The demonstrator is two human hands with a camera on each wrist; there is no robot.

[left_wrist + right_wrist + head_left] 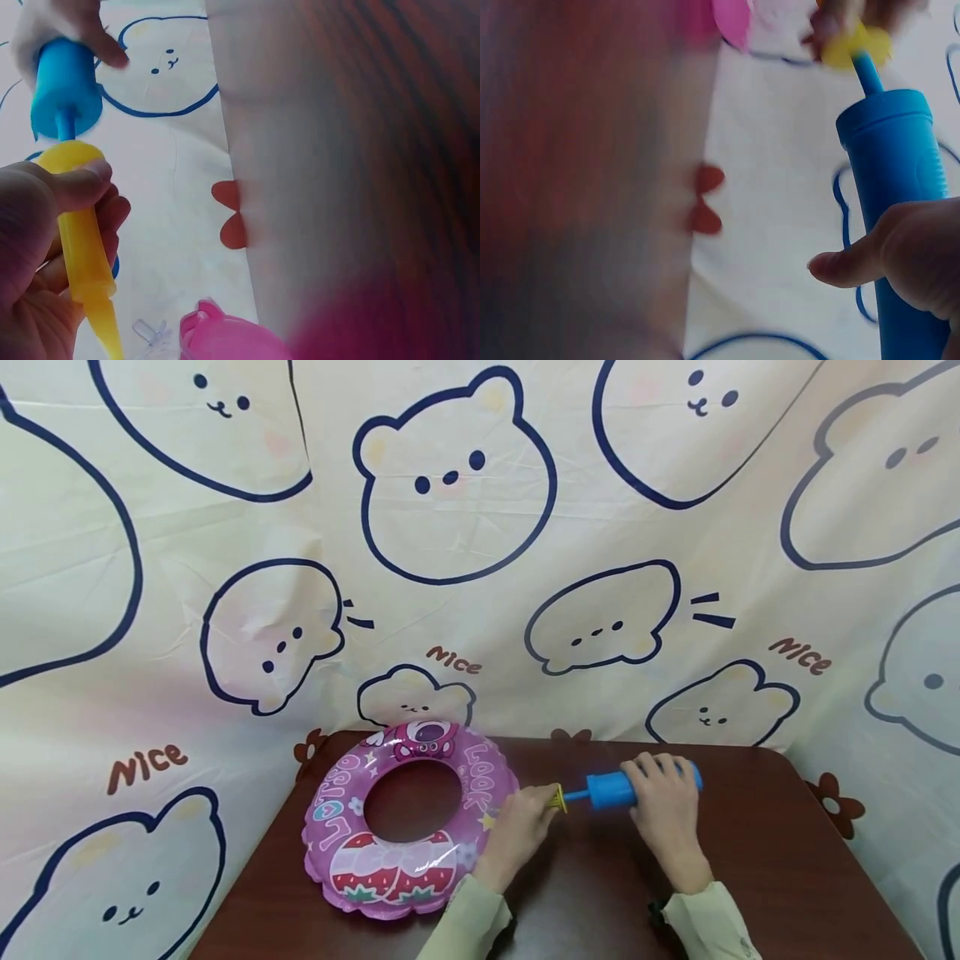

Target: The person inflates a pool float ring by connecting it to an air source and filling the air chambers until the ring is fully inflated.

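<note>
A yellow-and-blue plastic hand pump [613,791] held over the dark brown table [600,889]. The left hand [521,827] has its fingers clamped round the tapered yellow plastic nozzle piece [84,244]; the right hand [663,806] has its fingers curled over the blue plastic cylinder [896,165], thumb extended across it. A thin blue plastic rod [576,796] bridges the space between the two sets of fingers. The pink inflatable swim ring [393,870], printed with strawberries, lies immediately left of the left fingers; whether they touch it cannot be told. A small clear plastic fitting [154,332], probably the air valve, shows near the left fingers, apart from the visible nozzle. The step in hand is judged to be readying or working the pump. Inflating the ring would call for guiding the nozzle tip into that fitting, then sliding the cylinder along the rod with the right fingers.
</note>
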